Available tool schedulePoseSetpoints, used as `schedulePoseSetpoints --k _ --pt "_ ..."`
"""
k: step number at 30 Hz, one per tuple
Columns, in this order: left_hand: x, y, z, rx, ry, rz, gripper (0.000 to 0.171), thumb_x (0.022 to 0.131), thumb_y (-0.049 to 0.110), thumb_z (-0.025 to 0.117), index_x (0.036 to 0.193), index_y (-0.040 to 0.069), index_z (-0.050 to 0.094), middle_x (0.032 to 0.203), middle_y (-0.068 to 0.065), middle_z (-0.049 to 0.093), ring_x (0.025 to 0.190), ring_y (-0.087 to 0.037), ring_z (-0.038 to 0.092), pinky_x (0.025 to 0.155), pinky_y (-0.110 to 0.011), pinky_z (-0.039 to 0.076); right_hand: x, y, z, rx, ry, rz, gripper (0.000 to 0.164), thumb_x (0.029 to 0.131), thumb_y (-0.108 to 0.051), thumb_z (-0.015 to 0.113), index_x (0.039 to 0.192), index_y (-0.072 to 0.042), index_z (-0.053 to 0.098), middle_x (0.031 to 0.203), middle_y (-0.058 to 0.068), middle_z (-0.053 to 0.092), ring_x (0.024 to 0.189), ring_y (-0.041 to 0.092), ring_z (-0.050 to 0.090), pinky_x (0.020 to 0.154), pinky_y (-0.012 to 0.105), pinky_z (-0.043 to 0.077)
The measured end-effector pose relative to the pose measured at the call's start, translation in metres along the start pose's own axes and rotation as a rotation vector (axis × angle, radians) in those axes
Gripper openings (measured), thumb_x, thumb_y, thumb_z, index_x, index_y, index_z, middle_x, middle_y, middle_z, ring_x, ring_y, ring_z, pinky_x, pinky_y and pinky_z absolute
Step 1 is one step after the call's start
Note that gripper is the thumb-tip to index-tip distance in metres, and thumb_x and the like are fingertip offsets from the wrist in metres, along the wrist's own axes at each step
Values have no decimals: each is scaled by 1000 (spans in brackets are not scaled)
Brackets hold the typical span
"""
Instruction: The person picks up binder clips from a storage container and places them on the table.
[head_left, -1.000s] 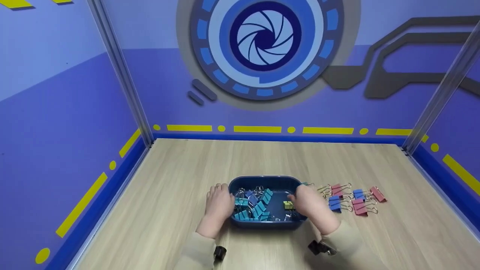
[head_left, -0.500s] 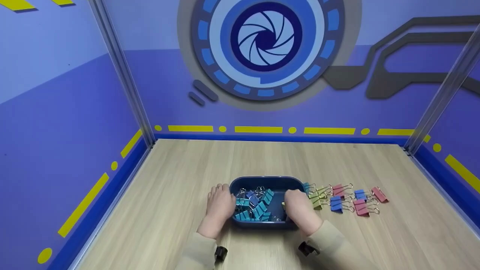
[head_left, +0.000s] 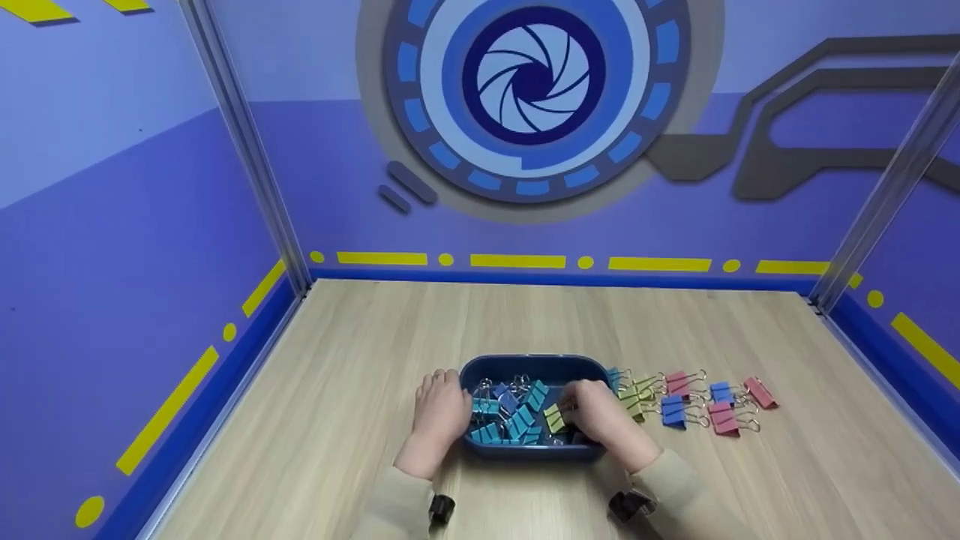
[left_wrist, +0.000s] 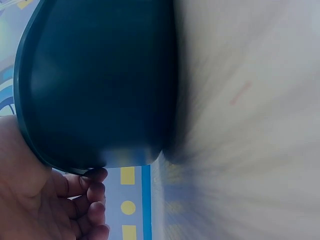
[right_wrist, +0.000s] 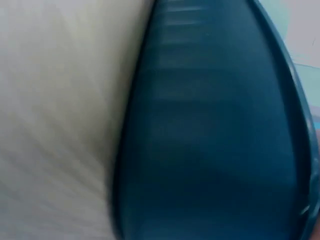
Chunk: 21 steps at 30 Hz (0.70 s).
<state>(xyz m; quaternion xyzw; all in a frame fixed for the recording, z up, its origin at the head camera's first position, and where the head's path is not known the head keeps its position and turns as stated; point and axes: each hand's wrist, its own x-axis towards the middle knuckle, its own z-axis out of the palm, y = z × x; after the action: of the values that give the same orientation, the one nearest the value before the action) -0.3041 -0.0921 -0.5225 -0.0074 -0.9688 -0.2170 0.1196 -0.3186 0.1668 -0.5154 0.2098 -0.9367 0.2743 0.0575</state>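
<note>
A dark blue box [head_left: 534, 452] stands on the table with several binder clips inside, mostly teal [head_left: 520, 422] and one blue-violet [head_left: 505, 400], heaped at its left. My left hand [head_left: 441, 409] grips the box's left rim; in the left wrist view, its curled fingers [left_wrist: 96, 212] show just below the rim. Reaching over the right side, my right hand [head_left: 600, 414] pinches a yellow-green binder clip [head_left: 554, 418] at its handle end, low inside the box. Its fingertips are partly hidden. The right wrist view shows mainly the box's outer wall [right_wrist: 210, 130].
Right of the box lie several more binder clips on the wooden table [head_left: 390, 322]: yellow-green [head_left: 634, 405], blue [head_left: 673, 411], pink [head_left: 724, 418], and a teal one [head_left: 615, 377] close to the box. Purple panels [head_left: 300, 172] enclose the table at the back and sides.
My right hand has moved left, further into the box, and the yellow-green clip has shifted left and turned with it. The left hand stays at the rim.
</note>
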Motion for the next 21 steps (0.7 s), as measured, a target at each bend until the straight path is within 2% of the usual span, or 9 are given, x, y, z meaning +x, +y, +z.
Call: schedulePoseSetpoints --k 3,9,15,18,21 --pt "0 0 0 1 -6 -4 32 96 19 62 117 -5 62 112 -20 63 106 -36 56 91 -49 44 0 3 0 39 3 -6 20 72 10 76 87 -3 76 83 8 76 78 20 72 72 40 59" --pt "-1 0 0 -6 -12 -11 33 97 19 62 119 -6 62 113 -20 63 108 -36 56 92 -50 44 -1 4 0 31 -17 -26 19 72 7 79 86 -5 78 83 6 78 79 20 73 74 37 60" --pt "-1 -1 2 -3 3 1 29 96 18 62 115 -4 62 110 -19 63 106 -36 56 90 -49 44 -1 5 -1 32 -7 -58 15 71 5 79 78 -8 76 75 0 75 70 11 67 67 29 55" --pt "-2 0 2 1 10 4 26 96 18 63 112 -3 62 106 -18 63 103 -36 55 87 -48 44 0 6 -2 79 -2 -54 14 70 4 79 78 -8 76 74 0 74 68 7 63 64 26 53" --pt "-1 0 1 3 12 2 26 96 18 63 111 -3 63 105 -18 63 102 -35 56 87 -48 44 1 7 -4 149 -14 -30 12 75 2 79 82 -7 77 77 2 75 70 6 65 65 24 53"
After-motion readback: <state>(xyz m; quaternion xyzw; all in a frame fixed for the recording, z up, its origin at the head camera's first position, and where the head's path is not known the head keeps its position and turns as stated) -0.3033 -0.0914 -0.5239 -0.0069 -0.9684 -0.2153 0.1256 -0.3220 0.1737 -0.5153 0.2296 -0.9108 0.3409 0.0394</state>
